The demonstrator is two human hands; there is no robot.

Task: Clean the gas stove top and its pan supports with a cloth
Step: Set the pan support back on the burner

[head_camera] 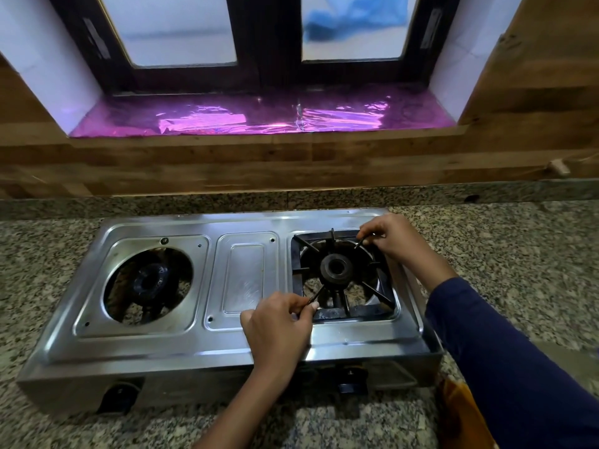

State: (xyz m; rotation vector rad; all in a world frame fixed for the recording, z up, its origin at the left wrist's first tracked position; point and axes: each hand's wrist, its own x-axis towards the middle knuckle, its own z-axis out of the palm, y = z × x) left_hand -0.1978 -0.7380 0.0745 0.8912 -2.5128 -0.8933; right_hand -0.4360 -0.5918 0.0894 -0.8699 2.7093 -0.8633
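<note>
A two-burner steel gas stove (pixel 227 335) sits on a granite counter. Over its right burner (pixel 337 266) lies a black square pan support (pixel 382 286). My left hand (pixel 278 325) pinches the support's near-left prong. My right hand (pixel 389 236) grips its far-right prong. The left burner (pixel 150 280) has no pan support on it, and its round opening is bare. No cloth is in view.
The granite counter (pixel 518 254) spreads around the stove. Two black knobs (pixel 351 382) sit on the stove's front face. A wood-patterned wall and a window sill lined with pink foil (pixel 259 119) rise behind. An orange-yellow item (pixel 453 413) shows at the lower right.
</note>
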